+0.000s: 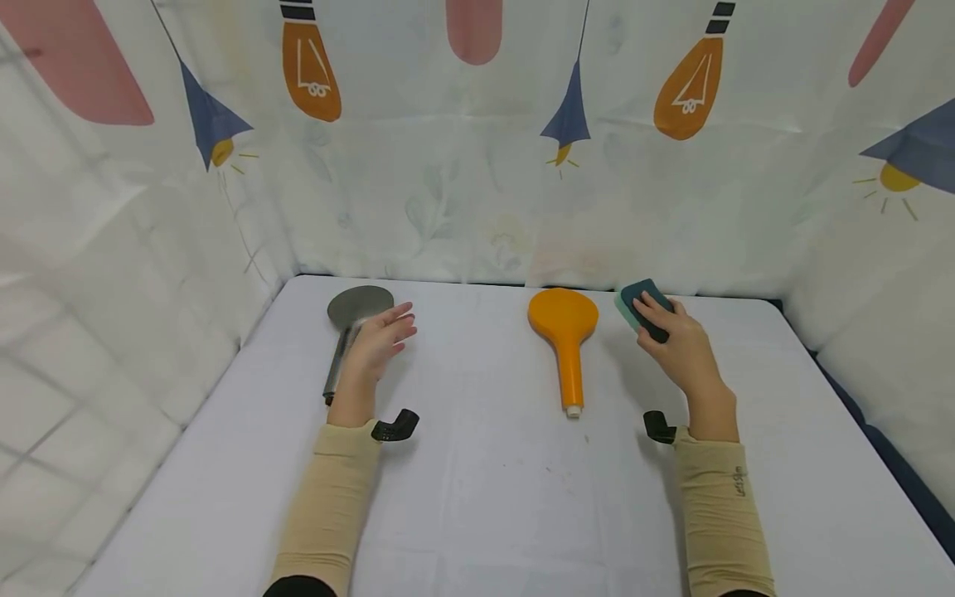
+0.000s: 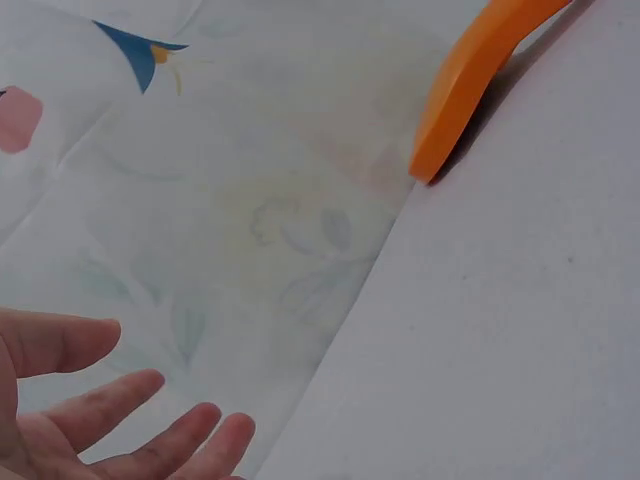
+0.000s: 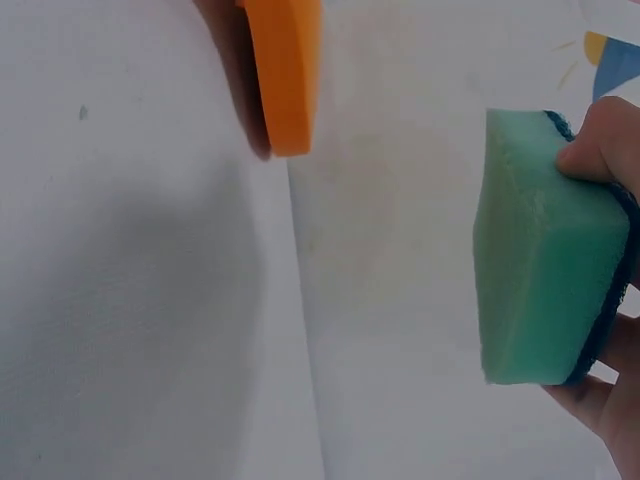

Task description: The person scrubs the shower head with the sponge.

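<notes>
In the head view my right hand (image 1: 682,348) holds a sponge (image 1: 647,310) above the back right of the table, pinching it by its edges. The right wrist view shows its pale green foam (image 3: 550,260) and the dark scouring layer on the palm side. My left hand (image 1: 373,348) has its fingers spread and holds nothing. It overlaps a grey handheld shower head (image 1: 360,305) with a shiny handle, hiding part of it. Between the hands lies an orange handheld shower head (image 1: 564,319), its round head toward the back and its white-tipped handle toward me.
A white cloth covers the table (image 1: 492,497). Printed fabric (image 1: 462,199) with bulbs and lamps hangs behind and along the sides. Black wrist mounts (image 1: 397,425) stick out inward from both sleeves.
</notes>
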### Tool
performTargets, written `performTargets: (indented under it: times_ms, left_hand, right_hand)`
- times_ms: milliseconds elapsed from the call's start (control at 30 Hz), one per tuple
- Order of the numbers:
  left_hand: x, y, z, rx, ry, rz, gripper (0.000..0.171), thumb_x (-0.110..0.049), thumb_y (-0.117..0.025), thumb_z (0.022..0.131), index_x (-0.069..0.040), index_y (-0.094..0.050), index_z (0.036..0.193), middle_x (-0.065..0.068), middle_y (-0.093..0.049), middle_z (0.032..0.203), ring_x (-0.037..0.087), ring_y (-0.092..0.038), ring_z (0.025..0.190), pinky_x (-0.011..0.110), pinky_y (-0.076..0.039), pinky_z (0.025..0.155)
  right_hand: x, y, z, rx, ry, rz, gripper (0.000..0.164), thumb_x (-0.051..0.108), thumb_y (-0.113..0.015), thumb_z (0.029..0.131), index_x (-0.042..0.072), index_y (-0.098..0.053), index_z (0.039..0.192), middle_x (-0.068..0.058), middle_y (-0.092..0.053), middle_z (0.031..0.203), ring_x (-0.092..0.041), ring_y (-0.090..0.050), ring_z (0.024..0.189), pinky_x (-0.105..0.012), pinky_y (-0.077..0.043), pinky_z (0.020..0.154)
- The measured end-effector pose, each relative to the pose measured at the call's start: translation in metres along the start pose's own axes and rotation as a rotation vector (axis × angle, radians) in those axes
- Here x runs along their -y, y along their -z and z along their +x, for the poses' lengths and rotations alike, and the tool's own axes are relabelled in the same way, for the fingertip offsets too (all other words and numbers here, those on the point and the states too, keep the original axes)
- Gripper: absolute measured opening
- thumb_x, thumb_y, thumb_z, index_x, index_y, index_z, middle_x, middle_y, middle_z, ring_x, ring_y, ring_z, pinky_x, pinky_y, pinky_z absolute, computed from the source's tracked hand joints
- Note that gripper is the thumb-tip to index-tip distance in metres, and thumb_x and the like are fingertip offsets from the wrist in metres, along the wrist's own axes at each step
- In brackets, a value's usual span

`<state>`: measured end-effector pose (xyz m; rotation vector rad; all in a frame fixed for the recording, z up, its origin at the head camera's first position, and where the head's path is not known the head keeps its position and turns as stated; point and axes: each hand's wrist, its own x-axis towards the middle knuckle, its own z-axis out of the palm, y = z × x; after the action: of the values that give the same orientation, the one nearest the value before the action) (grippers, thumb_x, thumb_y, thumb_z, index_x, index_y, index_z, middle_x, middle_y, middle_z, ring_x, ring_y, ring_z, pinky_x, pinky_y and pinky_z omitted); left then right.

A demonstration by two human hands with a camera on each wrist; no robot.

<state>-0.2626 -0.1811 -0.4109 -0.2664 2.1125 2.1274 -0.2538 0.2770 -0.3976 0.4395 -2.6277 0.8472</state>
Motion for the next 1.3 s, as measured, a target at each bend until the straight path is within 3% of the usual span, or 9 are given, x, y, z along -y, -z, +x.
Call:
performTargets:
  times_ms: [200, 367, 600, 833, 1100, 1300]
  left_hand:
    - [0.005, -0.032, 0.007, 0.167, 0.067, -0.057, 0.054, -0.013, -0.046, 0.11, -0.001, -0.031, 0.16, 0.021, -0.035, 0.161, 0.036, -0.04, 0.144, 0.05, -0.024, 0.121]
    - [0.01, -0.071, 0.013, 0.331, 0.157, -0.08, 0.051, -0.014, -0.043, 0.111, -0.003, -0.033, 0.16, 0.021, -0.04, 0.158, 0.035, -0.044, 0.142, 0.049, -0.028, 0.119]
    - [0.014, -0.124, 0.016, 0.454, 0.307, -0.179, 0.05, -0.018, -0.046, 0.11, -0.006, -0.038, 0.158, 0.021, -0.045, 0.155, 0.036, -0.045, 0.141, 0.051, -0.027, 0.119]
    - [0.018, -0.15, 0.021, 0.469, 0.407, -0.273, 0.049, -0.019, -0.05, 0.11, -0.003, -0.041, 0.155, 0.025, -0.047, 0.151, 0.04, -0.047, 0.139, 0.053, -0.032, 0.115]
    - [0.021, -0.171, 0.027, 0.479, 0.466, -0.245, 0.044, -0.016, -0.051, 0.108, 0.001, -0.042, 0.148, 0.027, -0.049, 0.148, 0.042, -0.048, 0.137, 0.049, -0.037, 0.113]
    - [0.021, -0.18, 0.026, 0.467, 0.475, -0.235, 0.036, -0.013, -0.049, 0.109, 0.001, -0.045, 0.142, 0.03, -0.047, 0.148, 0.042, -0.047, 0.138, 0.048, -0.036, 0.114]
  right_hand:
    - [-0.005, -0.004, 0.0, 0.026, -0.022, -0.017, 0.05, 0.002, -0.064, 0.095, 0.004, -0.057, 0.145, -0.016, -0.047, 0.153, -0.058, -0.035, 0.138, -0.074, -0.034, 0.103]
    - [-0.005, -0.005, -0.001, 0.014, 0.016, -0.022, 0.049, -0.001, -0.063, 0.095, 0.002, -0.059, 0.143, -0.019, -0.049, 0.151, -0.061, -0.037, 0.135, -0.075, -0.035, 0.101]
    - [-0.007, -0.006, -0.001, 0.004, 0.031, -0.028, 0.048, -0.002, -0.064, 0.095, 0.003, -0.06, 0.142, -0.021, -0.05, 0.149, -0.061, -0.039, 0.134, -0.074, -0.036, 0.101]
    - [-0.005, -0.005, 0.001, 0.025, 0.013, -0.018, 0.048, 0.0, -0.065, 0.096, 0.005, -0.059, 0.143, -0.017, -0.048, 0.152, -0.06, -0.037, 0.136, -0.075, -0.034, 0.102]
    - [-0.003, -0.005, 0.002, 0.071, -0.009, -0.001, 0.049, 0.002, -0.065, 0.096, 0.004, -0.057, 0.145, -0.017, -0.044, 0.155, -0.057, -0.036, 0.139, -0.074, -0.034, 0.103]
    - [-0.003, -0.007, 0.002, 0.078, -0.021, 0.016, 0.049, 0.003, -0.064, 0.097, 0.005, -0.056, 0.146, -0.017, -0.043, 0.156, -0.057, -0.034, 0.14, -0.075, -0.032, 0.104]
